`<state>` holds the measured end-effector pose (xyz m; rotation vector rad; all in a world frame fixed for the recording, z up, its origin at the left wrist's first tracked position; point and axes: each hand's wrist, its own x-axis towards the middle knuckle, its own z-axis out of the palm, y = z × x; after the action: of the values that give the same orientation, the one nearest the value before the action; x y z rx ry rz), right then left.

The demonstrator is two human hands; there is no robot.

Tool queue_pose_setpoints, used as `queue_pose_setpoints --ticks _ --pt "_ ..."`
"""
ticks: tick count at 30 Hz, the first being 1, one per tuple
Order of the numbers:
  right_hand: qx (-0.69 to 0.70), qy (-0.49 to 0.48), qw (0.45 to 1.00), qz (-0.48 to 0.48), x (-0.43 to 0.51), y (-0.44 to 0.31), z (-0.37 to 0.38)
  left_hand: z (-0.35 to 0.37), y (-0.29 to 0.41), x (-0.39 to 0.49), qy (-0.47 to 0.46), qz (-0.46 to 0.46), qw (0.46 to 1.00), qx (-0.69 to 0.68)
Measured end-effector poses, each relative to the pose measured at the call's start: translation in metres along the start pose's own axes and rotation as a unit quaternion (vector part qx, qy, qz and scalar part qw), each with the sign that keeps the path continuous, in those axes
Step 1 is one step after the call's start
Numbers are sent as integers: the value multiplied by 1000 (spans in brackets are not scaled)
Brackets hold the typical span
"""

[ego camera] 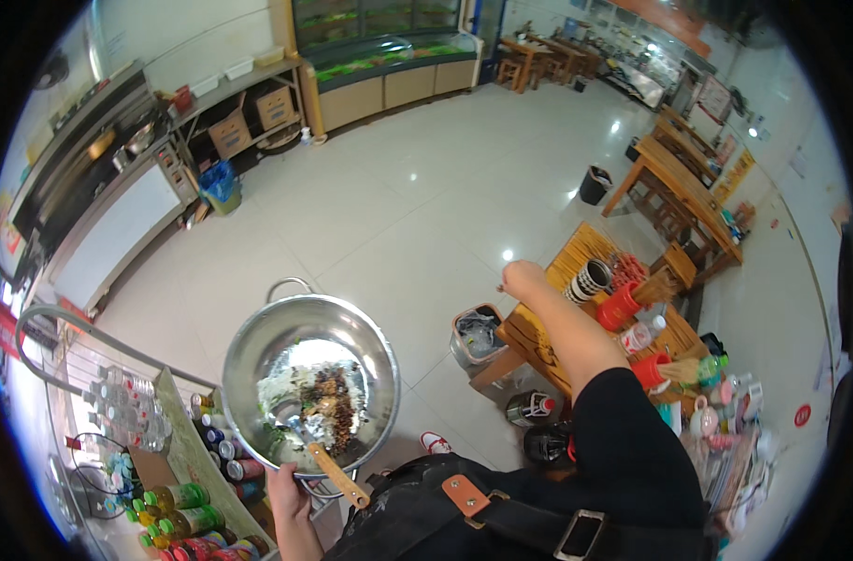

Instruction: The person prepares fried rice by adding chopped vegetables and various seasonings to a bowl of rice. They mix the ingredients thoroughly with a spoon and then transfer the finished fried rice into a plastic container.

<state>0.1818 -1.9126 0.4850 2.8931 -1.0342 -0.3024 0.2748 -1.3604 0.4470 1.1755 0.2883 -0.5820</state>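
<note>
My left hand (291,494) grips the near rim of a wide stainless steel basin (244,365), which has loop handles. Inside the basin lie a white substance, brown seasoning flakes (336,407) and bits of chopped green herb (277,435). A metal ladle with a wooden handle (338,475) rests in it, its grip hanging over the near rim. My right hand (524,280) is held out over the left edge of a wooden table (573,256), its fingers curled closed. I see nothing clearly held in it.
A lined waste bin (477,333) and large dark bottles (529,407) stand by the table. Chopstick holders (619,306) sit on top. Drinks shelving (181,414) is close at left. Farther off are a stove counter (118,238), a display fridge (398,77) and another bin (595,184).
</note>
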Motion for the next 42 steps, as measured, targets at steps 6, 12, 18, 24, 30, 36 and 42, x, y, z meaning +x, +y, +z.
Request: queue_pose_setpoints --ticks 6,12,18,24,30,36,42 --pt "-5 -36 999 -12 67 44 110 3 -13 -40 118 15 991 -60" --pt "-45 -107 974 -196 52 -39 216 -52 -79 -88 103 28 990 -93" --pt "-280 -316 747 -513 -23 -216 303 -149 -161 -159 130 77 981 -119" --pt "-478 -301 508 -650 -60 -395 330 -130 -223 -195 242 108 943 -202" --pt "-483 -264 445 -706 -80 -431 286 -39 -203 -229 371 105 881 -275" --pt "-464 -223 440 -736 -103 -466 229 7 -186 -249 550 123 731 -384" --pt "-302 -203 478 -799 -221 -588 241 -94 -192 -269 569 258 662 -413"
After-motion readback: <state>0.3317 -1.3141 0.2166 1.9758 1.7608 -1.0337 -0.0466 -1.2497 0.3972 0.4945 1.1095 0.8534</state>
